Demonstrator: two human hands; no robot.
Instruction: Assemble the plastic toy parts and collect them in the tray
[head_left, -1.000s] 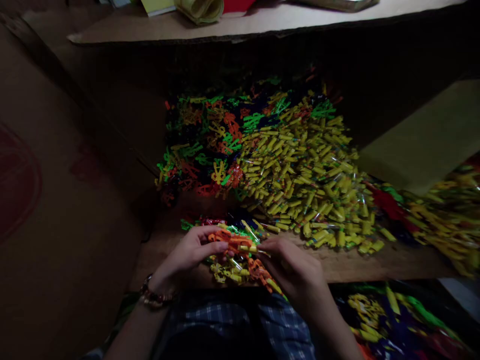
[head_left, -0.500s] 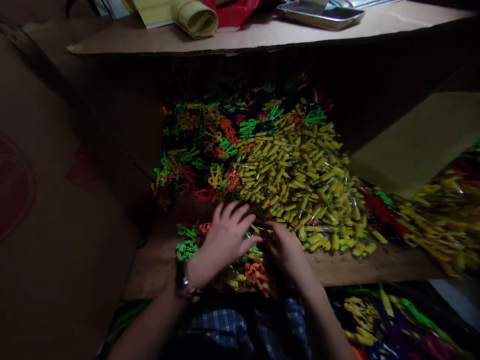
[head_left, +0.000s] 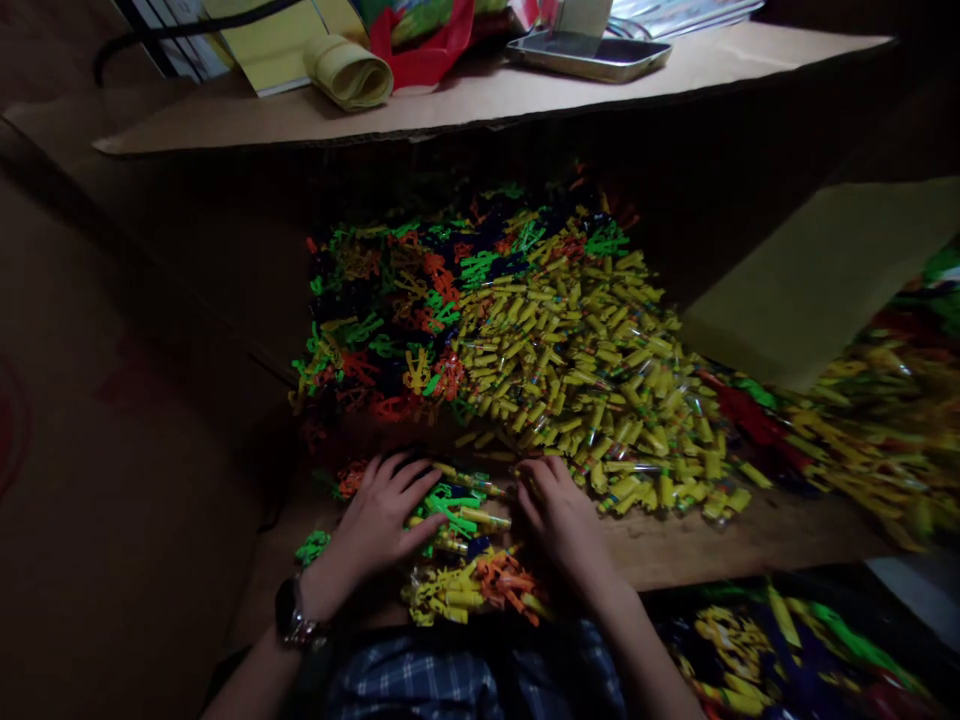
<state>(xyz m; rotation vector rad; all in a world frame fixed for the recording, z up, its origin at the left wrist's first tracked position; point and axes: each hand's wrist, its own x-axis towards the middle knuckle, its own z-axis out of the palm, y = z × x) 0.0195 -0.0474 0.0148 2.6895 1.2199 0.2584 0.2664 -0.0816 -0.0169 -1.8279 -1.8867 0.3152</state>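
My left hand (head_left: 382,515), a watch on its wrist, lies with fingers stretched over a small pile in front of me. Beside its thumb are bright green plastic pieces (head_left: 454,510) and a yellow wrapped tube (head_left: 484,518). Curled in at the pile's right side, my right hand (head_left: 566,515) has its fingers bent together; what they hold, if anything, is hidden. Nearer my body lie orange plastic pieces (head_left: 506,585) and more yellow tubes. Just beyond my right hand spreads a large heap of yellow wrapped tubes (head_left: 577,350).
Green, orange and yellow plastic pieces (head_left: 420,370) lie at the back left under a cardboard shelf (head_left: 465,115). The shelf bears a metal tray (head_left: 592,62) and a yellow roll (head_left: 349,75). A pale yellow panel (head_left: 817,290) leans at right, by another heap (head_left: 892,420).
My left hand has moved left and nearer to me, away from my right hand, uncovering green pieces and yellow tubes. My right hand's fingers are more curled. The view has shifted slightly.
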